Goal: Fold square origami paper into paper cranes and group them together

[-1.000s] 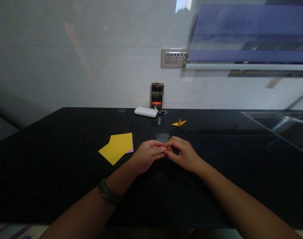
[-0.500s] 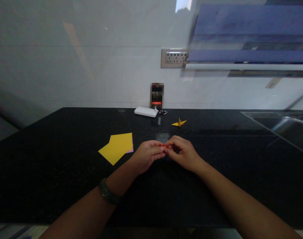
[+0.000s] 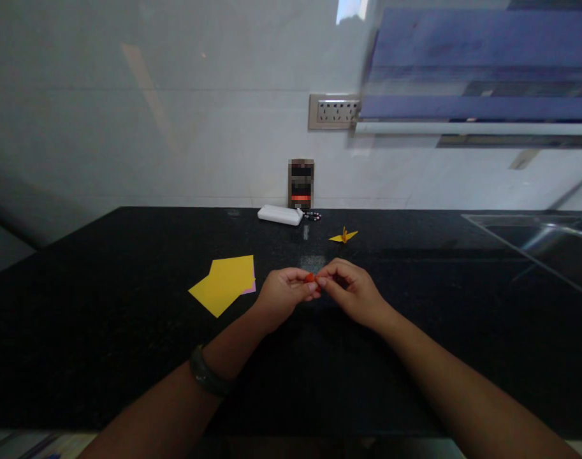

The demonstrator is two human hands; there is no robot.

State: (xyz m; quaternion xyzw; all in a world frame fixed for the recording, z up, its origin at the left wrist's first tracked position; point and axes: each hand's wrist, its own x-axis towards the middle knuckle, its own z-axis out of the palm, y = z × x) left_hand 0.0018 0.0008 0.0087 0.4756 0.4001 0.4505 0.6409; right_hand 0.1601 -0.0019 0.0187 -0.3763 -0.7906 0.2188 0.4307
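Note:
Between my two hands is a small piece of folded orange-red paper, mostly covered by fingers. My left hand is closed, pinching its left side between thumb and fingers. From the right, my right hand pinches the same paper with thumb and index finger, the fingertips of both hands nearly meeting. A folded yellow paper crane stands on the counter beyond my right hand. Yellow paper sheets lie left of my left hand, with a pink sheet showing at their edge.
The black countertop stretches under my hands to a pale wall. A white oblong case with a beaded strap lies at the back, before an upright phone-like device. A sink is at the right, a socket panel above.
More of the orange-red paper shows between my fingertips now. My fingers have shifted slightly on it, while both arms and the things on the counter stay in place.

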